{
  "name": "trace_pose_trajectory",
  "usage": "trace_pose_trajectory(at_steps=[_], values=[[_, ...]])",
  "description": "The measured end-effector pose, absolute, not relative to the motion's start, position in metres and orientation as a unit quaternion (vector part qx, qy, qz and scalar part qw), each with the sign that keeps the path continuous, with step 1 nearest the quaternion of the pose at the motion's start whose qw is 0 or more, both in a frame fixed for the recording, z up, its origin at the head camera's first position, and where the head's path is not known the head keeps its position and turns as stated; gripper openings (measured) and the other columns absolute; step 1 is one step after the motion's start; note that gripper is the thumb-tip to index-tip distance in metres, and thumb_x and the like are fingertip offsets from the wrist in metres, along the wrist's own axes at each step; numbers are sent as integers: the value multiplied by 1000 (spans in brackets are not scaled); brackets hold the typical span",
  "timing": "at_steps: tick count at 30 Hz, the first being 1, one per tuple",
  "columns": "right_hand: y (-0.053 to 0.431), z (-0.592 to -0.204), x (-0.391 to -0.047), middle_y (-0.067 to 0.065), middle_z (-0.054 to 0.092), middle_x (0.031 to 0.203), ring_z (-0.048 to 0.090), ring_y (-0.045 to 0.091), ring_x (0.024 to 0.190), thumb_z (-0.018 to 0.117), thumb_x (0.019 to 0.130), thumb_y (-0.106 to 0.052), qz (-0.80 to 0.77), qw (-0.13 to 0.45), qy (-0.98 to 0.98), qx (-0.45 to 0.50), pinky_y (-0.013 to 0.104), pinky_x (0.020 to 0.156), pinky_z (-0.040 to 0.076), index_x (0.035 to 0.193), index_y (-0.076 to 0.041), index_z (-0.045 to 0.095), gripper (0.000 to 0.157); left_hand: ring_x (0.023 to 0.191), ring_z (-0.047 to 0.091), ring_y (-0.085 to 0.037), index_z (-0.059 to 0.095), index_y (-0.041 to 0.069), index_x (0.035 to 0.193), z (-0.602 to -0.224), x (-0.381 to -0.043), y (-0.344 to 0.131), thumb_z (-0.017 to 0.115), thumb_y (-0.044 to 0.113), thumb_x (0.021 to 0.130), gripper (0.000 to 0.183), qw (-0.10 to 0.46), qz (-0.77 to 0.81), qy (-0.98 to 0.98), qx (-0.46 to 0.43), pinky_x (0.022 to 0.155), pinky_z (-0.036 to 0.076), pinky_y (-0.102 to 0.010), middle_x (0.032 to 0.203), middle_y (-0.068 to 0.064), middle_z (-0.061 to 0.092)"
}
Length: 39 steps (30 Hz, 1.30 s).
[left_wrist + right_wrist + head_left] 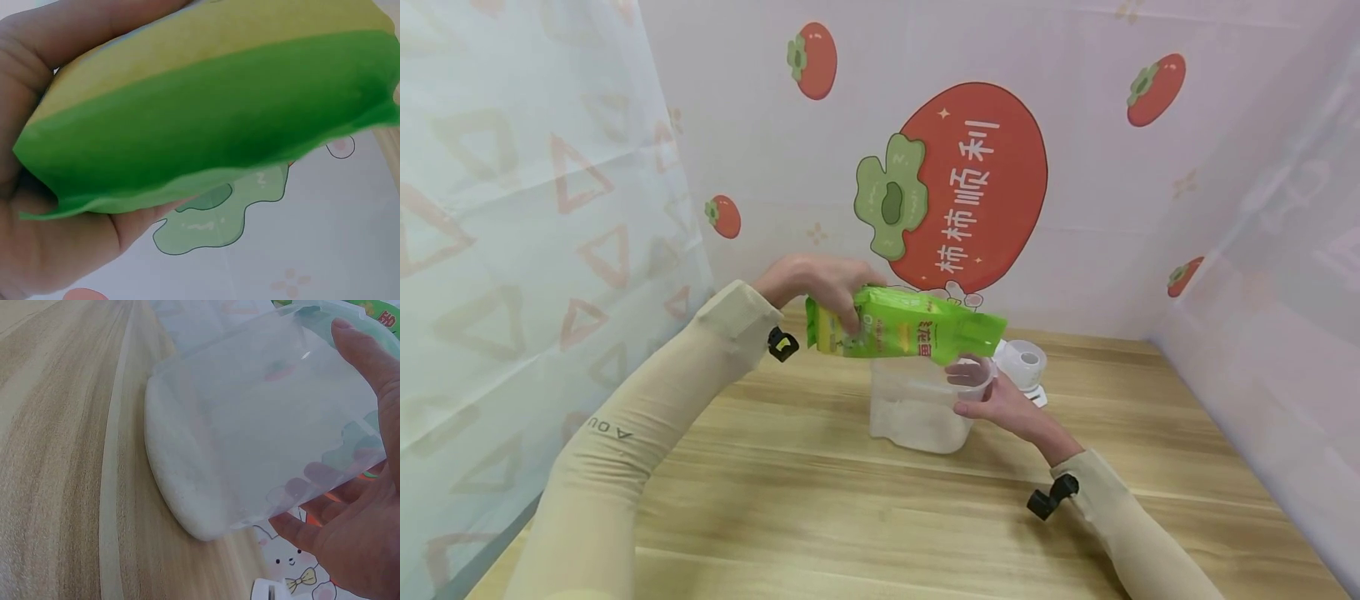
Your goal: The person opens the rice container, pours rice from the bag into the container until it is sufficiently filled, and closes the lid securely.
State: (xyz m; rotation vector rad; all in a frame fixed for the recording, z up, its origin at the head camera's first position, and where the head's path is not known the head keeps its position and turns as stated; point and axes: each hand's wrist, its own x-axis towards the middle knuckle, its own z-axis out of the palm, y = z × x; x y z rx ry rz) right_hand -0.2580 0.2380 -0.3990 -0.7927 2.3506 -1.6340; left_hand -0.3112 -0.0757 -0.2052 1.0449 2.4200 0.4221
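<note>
My left hand [827,282] grips a green and yellow plastic bag [910,325] from above at one end. The bag lies nearly level, its far end pointing right, over a translucent plastic container [917,421] that stands on the table. Around the container's right side my right hand [1006,408] is curled, thumb in front and fingers behind the clear wall. White fine contents [187,469] fill its lower part in the right wrist view. In the left wrist view the bag's green side [212,119] covers much of the picture; its mouth is hidden there.
Behind my right hand stands a white translucent lid-like part [1024,364] with a round opening. The wooden table [820,508] is bounded by a left curtain [550,192], a back sheet printed with persimmons [992,183] and a right sheet [1277,300].
</note>
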Motion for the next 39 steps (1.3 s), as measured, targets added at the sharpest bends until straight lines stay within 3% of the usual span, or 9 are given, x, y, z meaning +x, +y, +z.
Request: trace_pose_trajectory(at_steps=[5, 21, 39], values=[[238, -400, -258, 25, 47, 143, 47, 44, 133, 72, 86, -11, -550, 87, 787, -265, 52, 100, 49, 147, -17, 28, 75, 86, 66, -19, 61, 12, 116, -202, -311, -76, 73, 0, 73, 46, 230, 151, 882, 383, 74, 58, -31, 101, -6, 68], [236, -398, -256, 21, 49, 142, 47, 42, 133, 68, 87, -4, -549, 85, 789, -261, 56, 101, 47, 149, -29, 27, 78, 90, 70, -20, 61, 15, 120, -193, -308, -73, 76, 6, 75, 48, 244, 129, 884, 377, 77, 59, -33, 105, -6, 69], [237, -400, -257, 19, 49, 142, 47, 42, 134, 69, 87, -7, -548, 87, 788, -268, 55, 100, 48, 148, -30, 28, 77, 90, 70, -18, 62, 17, 121, -187, -307, -68, 77, 11, 78, 46, 248, 91, 890, 372, 77, 59, -32, 105, -4, 70]])
